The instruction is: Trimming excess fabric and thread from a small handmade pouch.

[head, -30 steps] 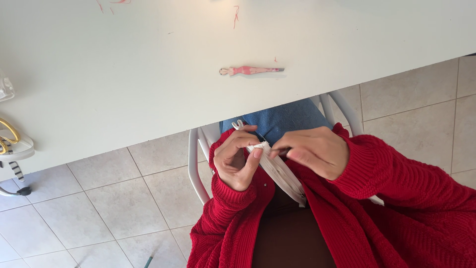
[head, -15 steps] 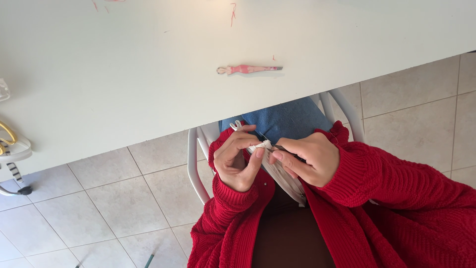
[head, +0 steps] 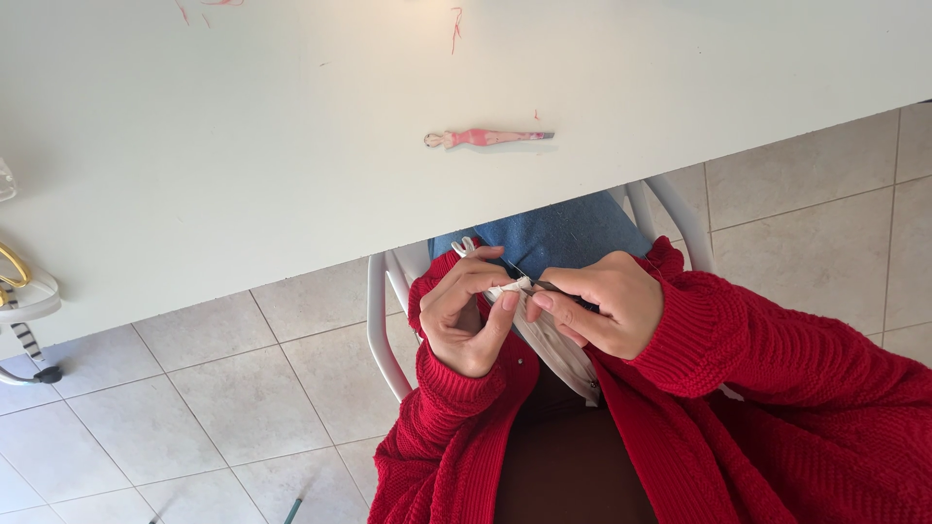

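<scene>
While both hands meet over the lap, just below the near edge of the white table point(head: 291, 146), the left hand point(head: 471, 315) curls nearly shut, its thumb and forefinger pinching a small white piece point(head: 513, 288) that looks like cloth or thin card. The right hand point(head: 597, 312) is also closed to a narrow grip, its fingertips point(head: 540, 303) pressed around a thin dark tool point(head: 546, 285), perhaps a needle or fine blade; what it is exactly is too small to tell. That tool lies nearly level, its long axis running left to right, with the tip pointing toward the left hand and touching the white piece. The piece itself sits between the two thumbs, and more pale fabric point(head: 563, 349) hangs from it down toward the person's body, partly hidden by the right hand.

Both wrists are wrapped in red knitted sleeves point(head: 777, 369). Beneath the hands show blue trousers point(head: 563, 233) and the white frame of a chair point(head: 379, 330). Further out, on the table, lies a small pink doll figure point(head: 485, 138), lengthwise left to right, well apart from the hands. A few red thread scraps point(head: 454, 24) lie near the far edge. At the far left, a gold-handled object point(head: 12, 267) rests on a white stand. Pale floor tiles point(head: 194, 388) fill the remainder.
</scene>
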